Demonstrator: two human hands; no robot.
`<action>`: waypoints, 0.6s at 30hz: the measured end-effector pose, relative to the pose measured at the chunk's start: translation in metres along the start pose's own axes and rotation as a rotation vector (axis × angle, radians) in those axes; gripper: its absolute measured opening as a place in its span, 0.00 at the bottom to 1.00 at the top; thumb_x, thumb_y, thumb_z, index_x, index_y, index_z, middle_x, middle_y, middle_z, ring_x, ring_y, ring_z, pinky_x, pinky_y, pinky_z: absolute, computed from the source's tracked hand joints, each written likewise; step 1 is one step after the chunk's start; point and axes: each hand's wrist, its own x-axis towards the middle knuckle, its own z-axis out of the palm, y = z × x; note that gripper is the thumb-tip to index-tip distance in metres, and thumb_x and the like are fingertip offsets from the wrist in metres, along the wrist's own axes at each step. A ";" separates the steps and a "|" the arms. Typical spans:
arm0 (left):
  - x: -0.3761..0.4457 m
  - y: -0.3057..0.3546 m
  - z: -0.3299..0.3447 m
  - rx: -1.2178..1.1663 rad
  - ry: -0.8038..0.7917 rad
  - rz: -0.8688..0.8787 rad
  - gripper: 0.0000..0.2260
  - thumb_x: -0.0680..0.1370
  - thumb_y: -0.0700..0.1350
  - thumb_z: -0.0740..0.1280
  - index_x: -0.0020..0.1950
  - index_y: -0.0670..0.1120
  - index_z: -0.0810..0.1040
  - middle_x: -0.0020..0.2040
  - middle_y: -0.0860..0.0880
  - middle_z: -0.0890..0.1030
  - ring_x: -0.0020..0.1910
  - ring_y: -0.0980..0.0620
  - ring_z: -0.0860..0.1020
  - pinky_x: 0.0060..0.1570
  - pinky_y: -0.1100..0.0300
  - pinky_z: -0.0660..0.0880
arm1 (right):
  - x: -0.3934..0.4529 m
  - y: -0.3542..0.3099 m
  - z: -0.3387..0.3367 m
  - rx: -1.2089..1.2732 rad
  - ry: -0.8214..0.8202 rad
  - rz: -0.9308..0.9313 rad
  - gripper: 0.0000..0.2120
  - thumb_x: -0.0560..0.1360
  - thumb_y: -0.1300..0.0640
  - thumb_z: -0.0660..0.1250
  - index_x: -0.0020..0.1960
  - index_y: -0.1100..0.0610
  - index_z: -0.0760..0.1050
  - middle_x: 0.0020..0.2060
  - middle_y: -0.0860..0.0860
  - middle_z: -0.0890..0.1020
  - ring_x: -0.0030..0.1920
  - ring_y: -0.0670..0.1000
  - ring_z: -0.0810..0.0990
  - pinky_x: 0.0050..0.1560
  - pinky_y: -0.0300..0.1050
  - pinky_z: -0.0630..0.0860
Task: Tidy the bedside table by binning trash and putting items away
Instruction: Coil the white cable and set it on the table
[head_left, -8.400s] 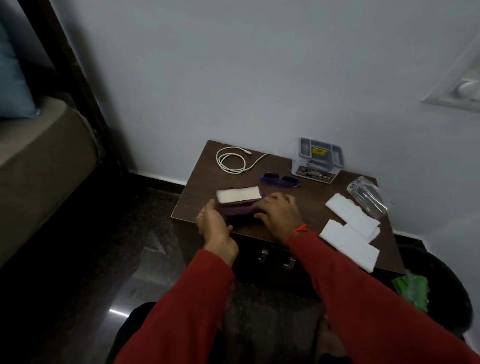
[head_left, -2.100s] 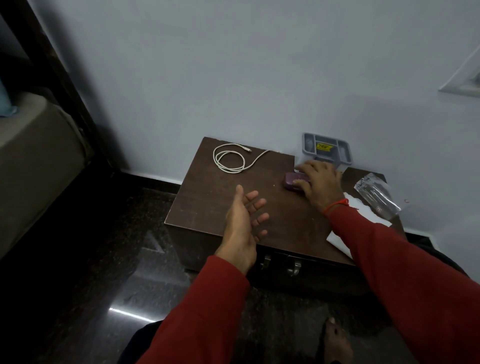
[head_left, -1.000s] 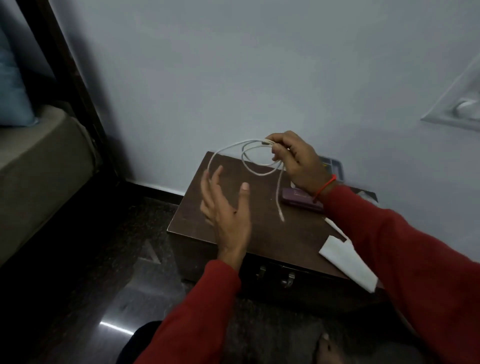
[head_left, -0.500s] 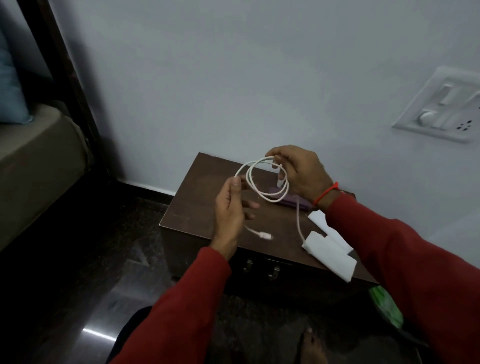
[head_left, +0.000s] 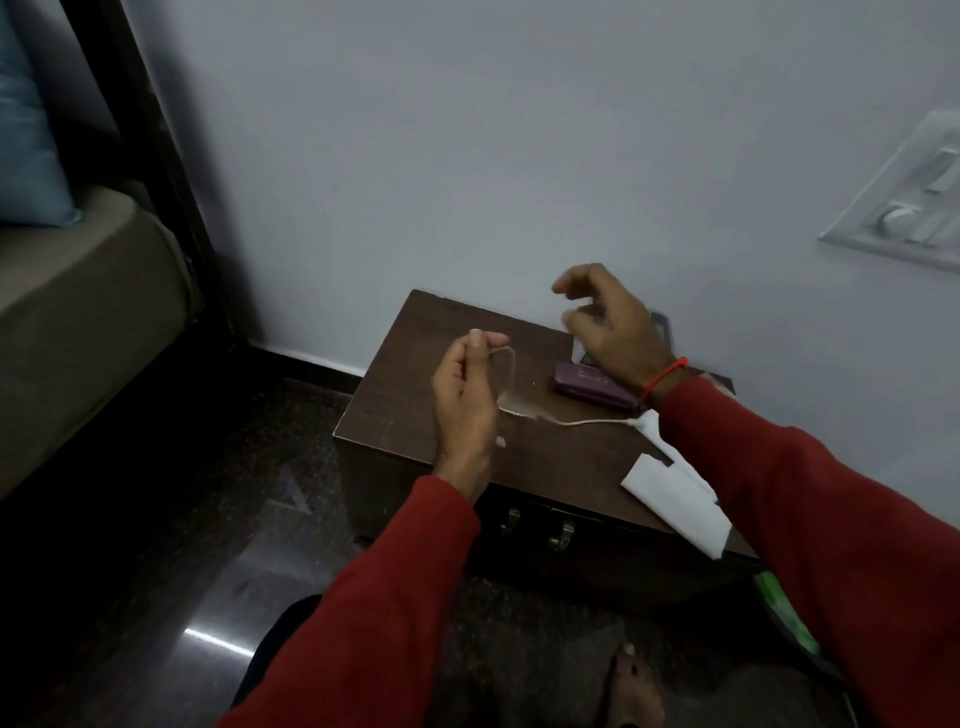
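The thin white charging cable (head_left: 524, 413) trails over the dark brown wooden bedside table (head_left: 415, 384), pinched at one end by the left hand (head_left: 465, 400), apparently for coiling, while the right hand (head_left: 610, 332) hovers loosely curled, holding nothing visible.

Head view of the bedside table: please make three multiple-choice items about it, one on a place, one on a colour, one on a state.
1. Where does the flat purple case lie?
A. on the dark wooden bedside table
B. on the floor
C. on the bed

2. What colour is the thin charging cable?
A. black
B. white
C. green

3. What does the left hand do?
A. lies flat on the table
B. pinches the cable
C. holds the folded white tissues

Answers: 1 A, the case rests on the tabletop; 2 B, the cable shows pale against the dark wood; 3 B, finger and thumb close on the cable's loop, while the right hand is raised, blurred.
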 end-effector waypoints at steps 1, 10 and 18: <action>-0.002 0.001 0.002 -0.019 -0.054 0.024 0.13 0.86 0.52 0.60 0.51 0.50 0.83 0.35 0.59 0.77 0.30 0.61 0.68 0.30 0.67 0.66 | -0.002 -0.002 0.003 0.028 -0.144 -0.058 0.17 0.73 0.59 0.64 0.62 0.51 0.72 0.59 0.46 0.77 0.61 0.45 0.75 0.62 0.47 0.73; -0.007 0.011 0.000 -0.045 -0.211 -0.079 0.11 0.84 0.49 0.65 0.62 0.44 0.80 0.32 0.53 0.78 0.22 0.60 0.67 0.21 0.65 0.65 | 0.003 0.003 0.016 0.102 -0.048 0.028 0.09 0.79 0.60 0.62 0.52 0.58 0.81 0.42 0.50 0.84 0.38 0.50 0.81 0.42 0.46 0.79; -0.007 0.031 0.010 -0.620 -0.576 -0.328 0.14 0.86 0.52 0.55 0.50 0.49 0.77 0.28 0.54 0.65 0.23 0.59 0.62 0.23 0.65 0.60 | -0.008 0.008 0.018 -0.200 -0.381 0.115 0.14 0.80 0.56 0.60 0.38 0.54 0.77 0.32 0.52 0.81 0.35 0.51 0.79 0.41 0.51 0.77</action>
